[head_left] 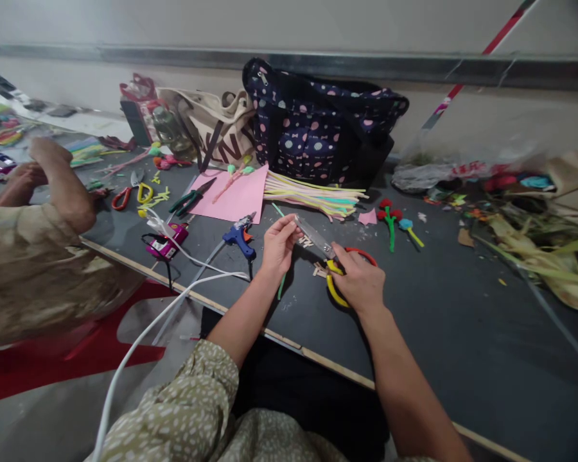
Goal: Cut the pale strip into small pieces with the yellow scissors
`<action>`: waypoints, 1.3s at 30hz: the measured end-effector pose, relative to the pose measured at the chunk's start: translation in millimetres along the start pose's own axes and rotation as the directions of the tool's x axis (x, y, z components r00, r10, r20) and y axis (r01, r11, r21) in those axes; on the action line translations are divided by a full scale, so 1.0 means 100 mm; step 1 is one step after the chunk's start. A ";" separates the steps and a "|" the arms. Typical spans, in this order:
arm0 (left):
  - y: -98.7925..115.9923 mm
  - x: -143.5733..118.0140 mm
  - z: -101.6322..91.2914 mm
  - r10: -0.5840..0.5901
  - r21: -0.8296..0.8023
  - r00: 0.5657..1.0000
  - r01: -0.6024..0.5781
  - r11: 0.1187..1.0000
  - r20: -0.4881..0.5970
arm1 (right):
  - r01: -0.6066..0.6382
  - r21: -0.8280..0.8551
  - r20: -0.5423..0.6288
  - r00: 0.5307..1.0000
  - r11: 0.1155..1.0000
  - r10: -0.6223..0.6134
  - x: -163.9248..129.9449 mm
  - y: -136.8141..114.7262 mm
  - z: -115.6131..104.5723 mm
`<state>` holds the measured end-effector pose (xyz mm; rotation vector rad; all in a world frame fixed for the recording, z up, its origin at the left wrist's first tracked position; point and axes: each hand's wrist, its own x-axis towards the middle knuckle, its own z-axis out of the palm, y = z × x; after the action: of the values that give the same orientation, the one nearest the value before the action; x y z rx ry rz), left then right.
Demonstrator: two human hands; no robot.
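My right hand (361,277) is closed around the yellow and red handles of a pair of scissors (316,237). The blades point up and left, their tips beside the fingers of my left hand (280,242). Thumb and fingertips of that left hand are pinched together on a thin green pipe cleaner (282,286). One end shows above the hand and another stretch below it; the middle is hidden. Short pale pipe-cleaner pieces (320,269) lie on the table under the scissors.
A blue glue gun (239,239) with a white cord (207,281) is left of my hands. Behind lie pink paper (243,196), a pipe-cleaner bundle (318,196) and a dark patterned bag (318,128). Pipe-cleaner flowers (390,221) and dry husks (544,256) sit right. A co-worker's arm (62,186) is left.
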<state>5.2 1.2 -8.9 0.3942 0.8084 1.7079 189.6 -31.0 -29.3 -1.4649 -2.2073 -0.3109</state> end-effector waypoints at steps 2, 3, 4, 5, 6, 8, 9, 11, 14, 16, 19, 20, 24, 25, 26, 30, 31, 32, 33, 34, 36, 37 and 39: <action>0.00 0.00 0.00 0.001 -0.004 1.000 -0.001 1.000 -0.010 | 0.009 -0.012 -0.006 1.000 1.000 -0.009 -0.01 0.00 0.01; 0.00 0.00 0.00 0.002 -0.006 1.000 -0.002 1.000 -0.013 | 0.013 -0.020 -0.013 1.000 1.000 -0.013 -0.01 0.00 0.01; 0.00 0.00 0.00 0.001 -0.007 1.000 -0.001 1.000 -0.015 | 0.017 -0.028 -0.021 1.000 0.999 -0.017 -0.01 0.00 0.01; 0.00 0.00 0.00 0.000 -0.008 1.000 -0.001 1.000 -0.017 | 0.022 -0.036 -0.027 0.999 0.999 -0.023 -0.01 0.00 0.02; 0.00 0.00 0.00 -0.001 -0.010 1.000 0.000 1.000 -0.018 | 0.026 -0.043 -0.031 0.999 0.999 -0.027 -0.02 0.00 0.02; 0.00 0.00 0.00 -0.003 -0.017 1.000 0.003 1.000 -0.024 | 0.030 -0.053 -0.033 0.999 0.998 -0.032 -0.02 -0.01 0.02; 0.00 0.00 0.00 -0.003 -0.020 1.000 0.003 1.000 -0.026 | 0.030 -0.054 -0.034 0.999 0.998 -0.032 -0.02 -0.01 0.03; 0.00 -0.01 0.00 0.001 -0.021 1.000 -0.002 1.000 -0.028 | 0.030 -0.054 -0.031 0.999 0.998 -0.031 -0.02 -0.01 0.03; 0.00 -0.01 0.01 0.012 -0.008 0.999 -0.012 1.000 -0.032 | 0.031 -0.055 -0.027 0.999 0.998 -0.032 -0.02 -0.01 0.02; 0.00 -0.01 0.01 0.017 0.005 0.999 -0.017 1.000 -0.039 | 0.033 -0.059 -0.022 0.999 0.998 -0.034 -0.02 -0.01 0.01; 0.00 -0.01 0.01 0.015 0.011 0.999 -0.015 1.000 -0.052 | 0.039 -0.061 -0.016 0.999 0.997 -0.040 -0.02 -0.02 0.01; 0.00 -0.01 0.01 0.014 0.006 0.998 -0.014 1.000 -0.053 | 0.043 -0.061 -0.018 0.999 0.997 -0.044 -0.02 -0.02 0.01; 0.00 -0.01 0.01 0.009 -0.002 0.998 -0.009 1.000 -0.060 | 0.049 -0.058 -0.028 0.998 0.997 -0.051 -0.02 -0.02 0.01; 0.00 -0.01 0.01 0.007 -0.001 0.998 -0.007 1.000 -0.062 | 0.047 -0.055 -0.022 0.999 0.997 -0.048 -0.02 -0.02 0.01; 0.00 -0.01 0.01 0.005 0.000 0.998 -0.005 1.000 -0.061 | 0.044 -0.052 -0.014 0.999 0.998 -0.044 -0.01 -0.02 0.01; -0.01 0.00 0.00 -0.003 -0.006 0.999 0.003 1.000 -0.052 | 0.034 -0.026 0.006 0.999 0.999 -0.034 -0.02 -0.02 0.02; -0.01 0.00 0.00 -0.004 -0.006 0.999 0.004 1.000 -0.051 | 0.036 -0.015 0.011 0.999 0.999 -0.035 -0.02 -0.02 0.02; -0.01 0.00 -0.01 -0.004 -0.005 0.999 0.004 1.000 -0.051 | 0.034 0.001 0.015 0.999 0.999 -0.034 -0.02 -0.02 0.02; -0.01 0.00 0.00 -0.003 -0.003 0.999 0.003 1.000 -0.051 | 0.031 0.024 0.020 0.999 0.999 -0.031 -0.02 -0.02 0.02; 0.00 0.00 0.00 -0.002 0.001 0.999 0.002 1.000 -0.051 | 0.023 0.056 0.024 0.999 0.998 -0.025 -0.02 -0.02 0.02; 0.01 0.00 0.00 0.003 0.012 0.999 -0.002 1.000 -0.053 | -0.009 0.122 0.029 1.000 0.992 0.005 -0.02 -0.01 0.01; 0.01 0.00 0.00 0.007 0.018 0.998 -0.006 1.000 -0.055 | -0.030 0.146 0.035 0.999 0.989 0.025 -0.01 0.00 -0.01; 0.01 0.00 -0.01 0.022 0.025 0.998 -0.021 0.999 -0.057 | -0.078 0.158 0.051 0.996 0.984 0.071 0.00 0.01 -0.04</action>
<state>4.1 0.7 -8.4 0.3737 0.8699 1.7374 191.9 -31.8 -26.2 -1.4752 -2.1520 -0.0745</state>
